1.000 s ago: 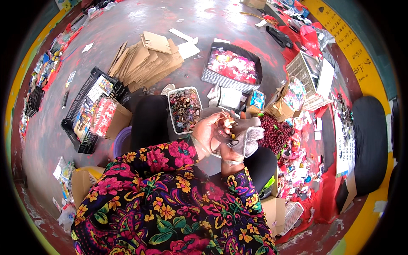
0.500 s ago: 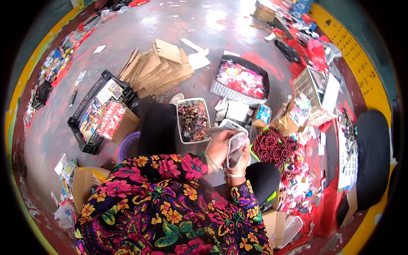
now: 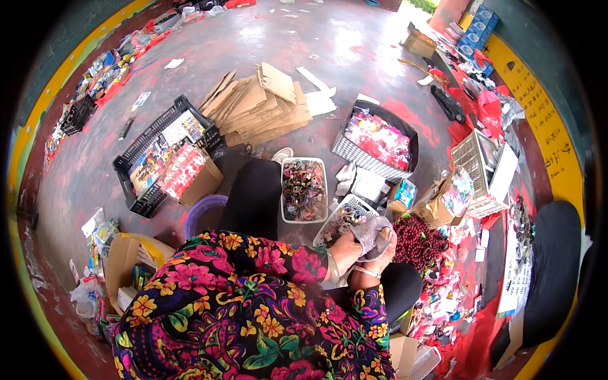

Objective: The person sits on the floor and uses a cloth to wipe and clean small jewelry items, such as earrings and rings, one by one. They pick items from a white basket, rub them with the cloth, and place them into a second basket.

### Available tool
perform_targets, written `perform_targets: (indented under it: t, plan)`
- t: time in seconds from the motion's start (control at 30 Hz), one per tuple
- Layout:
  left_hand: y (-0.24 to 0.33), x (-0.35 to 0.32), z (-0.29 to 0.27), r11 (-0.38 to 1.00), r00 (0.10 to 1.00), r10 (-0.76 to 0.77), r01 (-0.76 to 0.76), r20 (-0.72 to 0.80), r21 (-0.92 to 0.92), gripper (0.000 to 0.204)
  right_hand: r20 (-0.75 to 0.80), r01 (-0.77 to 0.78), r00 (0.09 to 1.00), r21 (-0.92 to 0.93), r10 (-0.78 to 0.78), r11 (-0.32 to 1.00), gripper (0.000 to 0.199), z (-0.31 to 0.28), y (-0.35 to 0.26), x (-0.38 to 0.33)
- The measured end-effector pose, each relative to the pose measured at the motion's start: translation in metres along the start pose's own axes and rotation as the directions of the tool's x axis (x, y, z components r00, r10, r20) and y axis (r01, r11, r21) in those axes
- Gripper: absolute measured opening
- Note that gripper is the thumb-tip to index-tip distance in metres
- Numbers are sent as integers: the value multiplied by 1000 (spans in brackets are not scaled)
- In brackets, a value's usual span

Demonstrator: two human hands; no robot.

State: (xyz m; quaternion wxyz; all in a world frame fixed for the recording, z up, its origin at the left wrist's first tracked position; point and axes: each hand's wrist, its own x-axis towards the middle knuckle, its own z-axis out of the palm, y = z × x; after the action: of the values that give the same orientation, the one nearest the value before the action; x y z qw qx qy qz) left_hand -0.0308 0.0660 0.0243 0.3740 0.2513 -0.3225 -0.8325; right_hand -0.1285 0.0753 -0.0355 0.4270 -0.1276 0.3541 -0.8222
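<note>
A soft, fuzzy grey-mauve cloth [image 3: 371, 233] is bunched between my two hands, over my lap. My left hand [image 3: 345, 251] closes on its lower left side, and my right hand [image 3: 382, 259] grips it from the right with bent fingers. Whether anything lies inside the cloth is hidden. Just left of the hands sits a white slotted basket [image 3: 320, 233] with small trinkets, partly covered by the cloth. Beyond it, a white bin [image 3: 284, 202] is full of mixed coloured hair ties or similar small items. A heap of dark red beads [image 3: 421, 244] lies close on the right.
Flattened cardboard [image 3: 253, 114] is stacked ahead. To the left are a black crate [image 3: 135, 206] and a purple tub [image 3: 192, 221]. A checked box [image 3: 370, 158] of pink packets stands ahead right, near a cream crate [image 3: 472, 190]. Clutter covers the right-hand floor.
The view has shifted, so the surroundings sit farther right and lower. The cloth is more bunched between the hands, and more of the slotted basket shows beside them.
</note>
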Motion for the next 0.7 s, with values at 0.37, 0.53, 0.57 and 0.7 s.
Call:
perform_targets:
  t: [0.37,0.53,0.57,0.7]
  plan:
    - [-9,20,-29,967,991,-136,137,18,-215,27,259,-42,962,-168,86,985,34,19,4,-10]
    - [-9,19,-31,973,993,-111,119,48,-196,25,176,35,984,-412,42,910,35,18,6,-16]
    - [-11,18,-29,980,993,-107,113,42,-167,25,167,71,986,-450,6,890,34,14,7,-11]
    - [-11,13,-31,990,999,-44,45,12,-134,31,171,-84,975,-291,138,953,31,6,11,-10]
